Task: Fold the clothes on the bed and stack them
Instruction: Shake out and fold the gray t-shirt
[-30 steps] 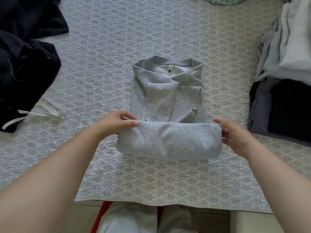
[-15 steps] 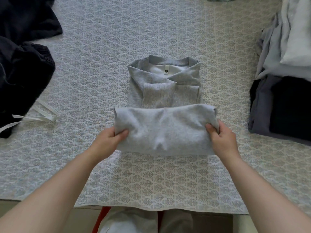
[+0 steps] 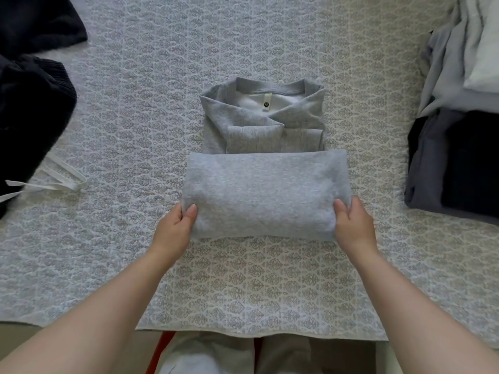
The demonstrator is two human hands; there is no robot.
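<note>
A light grey sweatshirt (image 3: 266, 168) is laid mid-bed, its lower half doubled up over the folded sleeves; the collar and neck tag are left showing. Its near corners are pinched by the left hand (image 3: 174, 230) and right hand (image 3: 353, 226), thumbs on top, fingers hidden beneath. Dark clothes (image 3: 29, 112) at left and a folded stack (image 3: 456, 147) at right are cut off by the frame. Bare patterned bedspread (image 3: 270, 287) is seen between the sweatshirt and the bed's near edge.

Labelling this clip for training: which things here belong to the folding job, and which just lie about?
In the job: grey sweatshirt, left hand, right hand, folded stack, dark clothes.
Lying about: patterned bedspread, white drawstring.
</note>
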